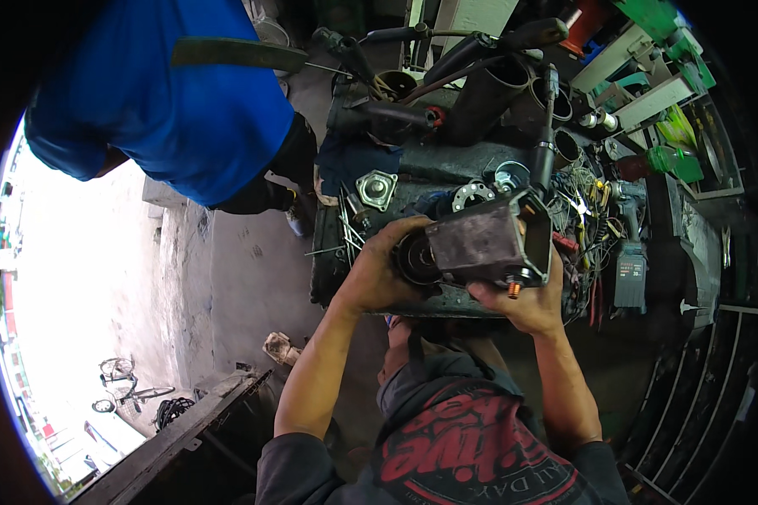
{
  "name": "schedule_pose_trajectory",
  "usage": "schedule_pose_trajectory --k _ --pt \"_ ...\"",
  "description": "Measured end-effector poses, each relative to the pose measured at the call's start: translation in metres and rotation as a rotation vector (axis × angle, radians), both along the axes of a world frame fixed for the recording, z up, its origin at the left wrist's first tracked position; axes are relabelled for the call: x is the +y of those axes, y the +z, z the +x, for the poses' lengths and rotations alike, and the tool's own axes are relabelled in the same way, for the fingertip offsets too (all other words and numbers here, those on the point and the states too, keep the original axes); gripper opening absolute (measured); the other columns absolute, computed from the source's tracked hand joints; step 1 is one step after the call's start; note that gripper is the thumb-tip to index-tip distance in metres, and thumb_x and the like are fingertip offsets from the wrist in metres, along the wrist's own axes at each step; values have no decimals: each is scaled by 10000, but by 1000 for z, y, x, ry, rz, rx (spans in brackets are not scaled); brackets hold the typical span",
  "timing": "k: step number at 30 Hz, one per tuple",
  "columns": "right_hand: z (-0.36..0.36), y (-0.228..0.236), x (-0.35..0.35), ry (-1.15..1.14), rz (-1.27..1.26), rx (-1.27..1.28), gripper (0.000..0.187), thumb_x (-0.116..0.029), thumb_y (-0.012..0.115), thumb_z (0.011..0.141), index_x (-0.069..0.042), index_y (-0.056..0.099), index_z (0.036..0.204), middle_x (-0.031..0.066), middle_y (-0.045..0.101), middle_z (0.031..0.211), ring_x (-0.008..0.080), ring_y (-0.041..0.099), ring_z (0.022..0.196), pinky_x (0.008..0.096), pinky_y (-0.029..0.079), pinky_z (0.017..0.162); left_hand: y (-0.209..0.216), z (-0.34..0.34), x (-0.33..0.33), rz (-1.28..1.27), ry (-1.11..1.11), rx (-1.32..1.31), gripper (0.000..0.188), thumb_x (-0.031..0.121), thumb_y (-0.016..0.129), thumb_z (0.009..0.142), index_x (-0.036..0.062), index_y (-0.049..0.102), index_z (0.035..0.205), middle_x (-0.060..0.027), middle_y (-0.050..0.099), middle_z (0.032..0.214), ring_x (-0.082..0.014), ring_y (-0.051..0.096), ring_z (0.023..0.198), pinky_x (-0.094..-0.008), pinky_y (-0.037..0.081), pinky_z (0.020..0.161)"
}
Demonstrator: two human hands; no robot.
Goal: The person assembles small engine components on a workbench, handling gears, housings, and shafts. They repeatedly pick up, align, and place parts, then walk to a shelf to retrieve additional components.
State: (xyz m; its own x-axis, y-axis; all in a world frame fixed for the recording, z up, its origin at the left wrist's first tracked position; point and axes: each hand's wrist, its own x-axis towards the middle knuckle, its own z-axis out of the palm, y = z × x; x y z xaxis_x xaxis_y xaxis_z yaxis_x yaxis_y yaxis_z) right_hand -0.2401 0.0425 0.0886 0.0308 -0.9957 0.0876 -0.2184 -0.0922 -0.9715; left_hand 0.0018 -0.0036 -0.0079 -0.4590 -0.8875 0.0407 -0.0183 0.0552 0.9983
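Observation:
In front of me, over the near edge of the dark workbench (434,158), I hold a grey, box-shaped metal housing (476,244) with an open end and a copper threaded stud (514,289) at its lower right corner. My right hand (535,303) grips the housing from below at that end. At the other end, my left hand (372,273) is wrapped round a round black part (417,257); whether it is joined to the housing I cannot tell. Just beyond lie a silver flanged cover (376,190) and a metal ring with holes (473,195).
Thin metal rods (348,225) lie at the bench's left. Dark cylinders (490,88) stand at the back. To the right are tangled wires (583,189) and a cordless drill (630,244). A person in a blue shirt (185,101) stands at the far left.

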Motion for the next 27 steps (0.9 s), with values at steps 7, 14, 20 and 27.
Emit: schedule_pose_trajectory --k 7,14,20,27 --pt "-13 -12 12 -89 131 -349 794 -101 1002 688 45 596 1354 120 716 1202 216 706 1087 376 586 985 6 -1 -2 -7 40 20 929 66 994 561 74 601 1403 -97 653 1388 -205 624 1306 -358 488 1151" --pt "-23 -18 16 -143 139 -467 756 -91 967 714 26 596 1363 119 700 1224 251 696 1096 420 586 989 8 0 -4 -71 20 -4 917 86 1020 575 71 607 1395 -83 635 1408 -200 596 1336 -370 452 1178" --pt "-26 -19 29 -197 116 -602 817 -177 946 716 24 564 1409 121 663 1277 265 667 1163 425 557 1035 10 -1 -2 30 27 41 930 125 1025 571 55 603 1397 -85 648 1402 -187 611 1317 -360 466 1169" --pt "-36 -22 37 -325 93 -602 860 -248 922 713 22 540 1435 114 661 1270 262 668 1152 415 552 1028 12 -2 -3 -20 37 5 917 96 997 573 48 607 1401 -81 653 1396 -187 616 1310 -348 465 1167"
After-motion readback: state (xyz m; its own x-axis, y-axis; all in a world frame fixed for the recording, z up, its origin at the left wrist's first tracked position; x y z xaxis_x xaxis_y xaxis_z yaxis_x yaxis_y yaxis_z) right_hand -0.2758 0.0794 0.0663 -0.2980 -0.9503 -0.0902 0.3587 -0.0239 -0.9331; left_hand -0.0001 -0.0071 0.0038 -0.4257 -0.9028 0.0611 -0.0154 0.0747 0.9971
